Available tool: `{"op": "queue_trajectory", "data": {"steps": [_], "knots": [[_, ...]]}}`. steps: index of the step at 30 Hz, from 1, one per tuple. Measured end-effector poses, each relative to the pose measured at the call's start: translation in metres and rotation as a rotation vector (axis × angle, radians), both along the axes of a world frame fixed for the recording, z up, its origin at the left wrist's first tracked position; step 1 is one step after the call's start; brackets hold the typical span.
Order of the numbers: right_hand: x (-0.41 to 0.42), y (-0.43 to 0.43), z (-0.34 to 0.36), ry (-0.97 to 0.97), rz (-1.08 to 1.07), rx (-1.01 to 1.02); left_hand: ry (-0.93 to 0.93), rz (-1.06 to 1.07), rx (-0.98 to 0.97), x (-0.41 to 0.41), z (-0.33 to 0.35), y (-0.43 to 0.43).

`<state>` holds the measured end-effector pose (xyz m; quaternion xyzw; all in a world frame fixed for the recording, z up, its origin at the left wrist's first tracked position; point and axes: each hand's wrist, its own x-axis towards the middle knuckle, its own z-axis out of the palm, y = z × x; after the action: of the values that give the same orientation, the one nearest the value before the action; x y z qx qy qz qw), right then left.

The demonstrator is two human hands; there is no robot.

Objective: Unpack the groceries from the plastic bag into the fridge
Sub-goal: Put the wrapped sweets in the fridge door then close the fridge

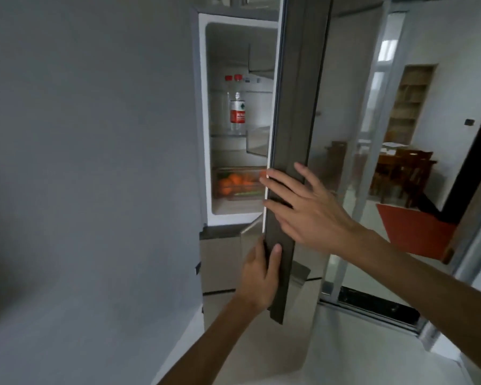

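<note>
Hands meet the tall grey metal fridge door [295, 107]: left hand [257, 276] grasps its edge low, thumb in front; right hand [303, 207], released, presses spread fingers higher.

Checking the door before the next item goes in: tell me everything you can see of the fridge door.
The fridge door stands partly open and is seen almost edge-on. It is tall and slim from this angle, with a grey-brown, metallic-looking finish and a pale seal strip along its inner side. The left hand grips its lower end, thumb on the edge face. The right hand rests higher up, its fingers straight and spread across the edge.
</note>
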<state>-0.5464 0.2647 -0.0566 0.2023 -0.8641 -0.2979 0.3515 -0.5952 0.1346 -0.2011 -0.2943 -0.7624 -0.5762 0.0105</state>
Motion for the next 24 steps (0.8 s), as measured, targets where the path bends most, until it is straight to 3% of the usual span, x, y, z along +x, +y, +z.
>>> {"op": "queue_trajectory", "data": {"steps": [9, 15, 20, 24], "knots": [[-0.155, -0.077, -0.004, 0.047, 0.070, 0.049, 0.015, 0.272, -0.121, -0.070, 0.005, -0.044], [-0.255, -0.101, -0.013, 0.127, 0.134, 0.051, 0.128, 0.444, -0.263, -0.162, 0.002, -0.067], [-0.323, -0.108, -0.017, 0.166, 0.139, 0.017, 0.188, 0.542, -0.231, -0.243, 0.002, -0.085], [-0.370, -0.104, -0.018, 0.159, 0.162, 0.007, 0.238, 0.674, -0.323, -0.293, 0.001, -0.079]]}}
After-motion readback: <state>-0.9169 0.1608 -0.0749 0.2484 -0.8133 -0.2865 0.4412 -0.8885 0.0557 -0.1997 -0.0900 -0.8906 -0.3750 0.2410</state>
